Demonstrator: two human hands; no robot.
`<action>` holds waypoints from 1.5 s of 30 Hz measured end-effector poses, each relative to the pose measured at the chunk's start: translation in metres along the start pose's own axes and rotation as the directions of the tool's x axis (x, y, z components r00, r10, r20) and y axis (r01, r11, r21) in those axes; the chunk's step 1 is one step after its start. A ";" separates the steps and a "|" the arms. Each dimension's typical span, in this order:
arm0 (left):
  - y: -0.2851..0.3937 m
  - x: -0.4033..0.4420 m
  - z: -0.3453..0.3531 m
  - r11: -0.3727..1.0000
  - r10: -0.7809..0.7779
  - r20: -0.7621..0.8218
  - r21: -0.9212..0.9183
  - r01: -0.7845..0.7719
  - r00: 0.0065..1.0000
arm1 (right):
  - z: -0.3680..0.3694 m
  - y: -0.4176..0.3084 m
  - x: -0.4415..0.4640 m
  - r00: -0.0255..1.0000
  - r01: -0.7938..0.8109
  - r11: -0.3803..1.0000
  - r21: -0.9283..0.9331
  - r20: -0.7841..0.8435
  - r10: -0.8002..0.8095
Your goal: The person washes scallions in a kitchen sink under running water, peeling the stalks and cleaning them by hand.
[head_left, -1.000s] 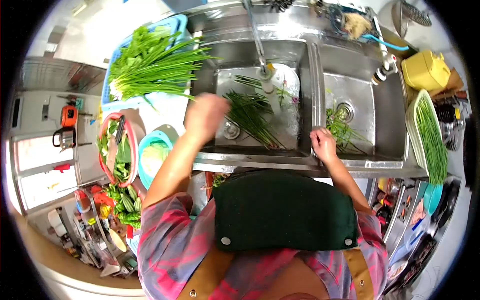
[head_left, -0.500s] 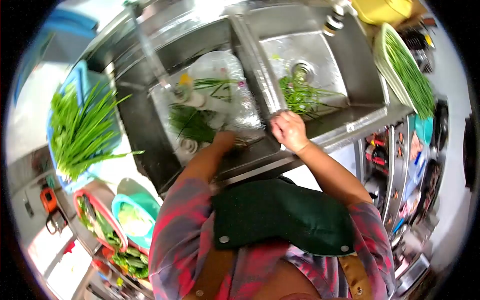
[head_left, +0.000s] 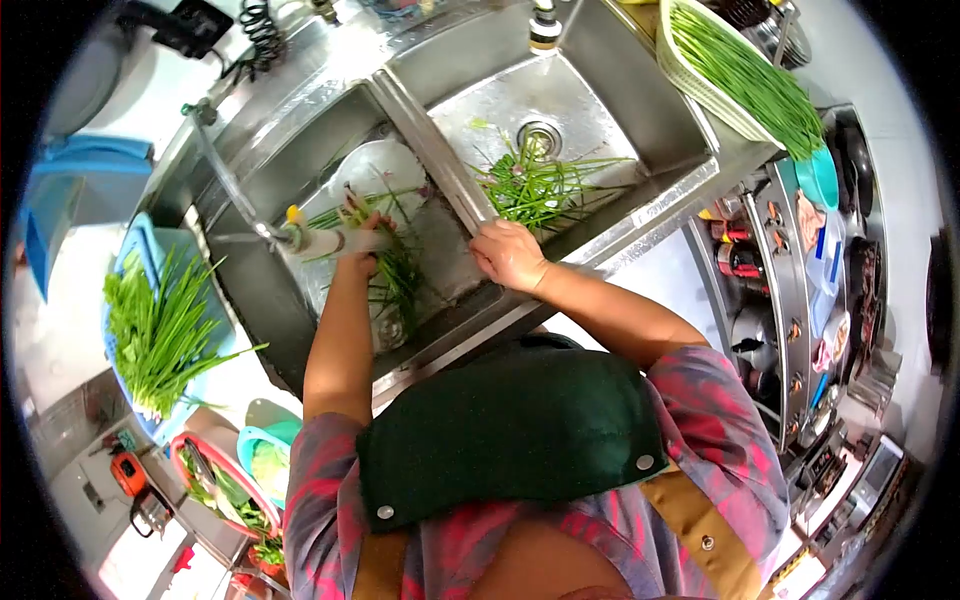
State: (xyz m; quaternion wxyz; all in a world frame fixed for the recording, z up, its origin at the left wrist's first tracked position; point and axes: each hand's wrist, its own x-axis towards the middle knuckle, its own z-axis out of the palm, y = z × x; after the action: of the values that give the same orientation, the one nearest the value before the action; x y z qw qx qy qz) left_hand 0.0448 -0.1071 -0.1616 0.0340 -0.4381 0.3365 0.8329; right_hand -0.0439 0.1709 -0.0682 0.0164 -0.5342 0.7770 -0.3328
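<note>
Steel double sink [head_left: 645, 92], filling centre and upper centre of frame. Blue basket [head_left: 140, 232] at left edge, with long leafy greens [head_left: 160, 325] in it. Pale slotted basket [head_left: 688, 75], upper right, loaded with green stalks [head_left: 745, 75]. Faucet [head_left: 226, 178] slanting over left basin. Dark green bunch [head_left: 402, 275] in left basin, left of frame centre, clamped in left hand [head_left: 364, 258], which the spout partly hides. Loose green stems [head_left: 540, 192] in right basin. Right hand [head_left: 508, 250], fingers curled, on the divider [head_left: 432, 150] at centre; cannot tell whether it grips anything. Drain [head_left: 540, 140] just above loose stems.
</note>
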 end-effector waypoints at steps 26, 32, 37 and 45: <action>-0.008 -0.176 -0.022 0.769 0.579 -0.003 0.334 -0.545 0.815 | 0.007 -0.057 0.111 0.706 -0.707 0.321 0.630 0.651 0.279; -0.004 -0.180 0.037 0.741 0.538 0.304 0.274 -0.613 0.787 | -0.026 -0.057 0.114 0.690 -0.724 0.276 0.632 0.650 0.319; -0.003 -0.172 0.066 0.793 0.472 0.242 0.304 -0.528 0.848 | -0.030 -0.060 0.106 0.769 -0.584 0.650 0.485 0.587 0.253; -0.004 -0.166 0.060 0.814 0.345 0.335 0.358 -0.457 0.877 | -0.109 -0.024 0.114 0.995 -0.056 0.979 -0.197 -0.090 0.039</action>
State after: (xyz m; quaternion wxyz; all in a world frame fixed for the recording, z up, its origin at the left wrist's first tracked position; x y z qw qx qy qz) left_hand 0.1056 -0.0289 -0.0157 -0.0057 -0.2276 0.5884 0.7759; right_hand -0.1144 0.1244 0.0671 -0.0625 -0.4996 0.8189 -0.2755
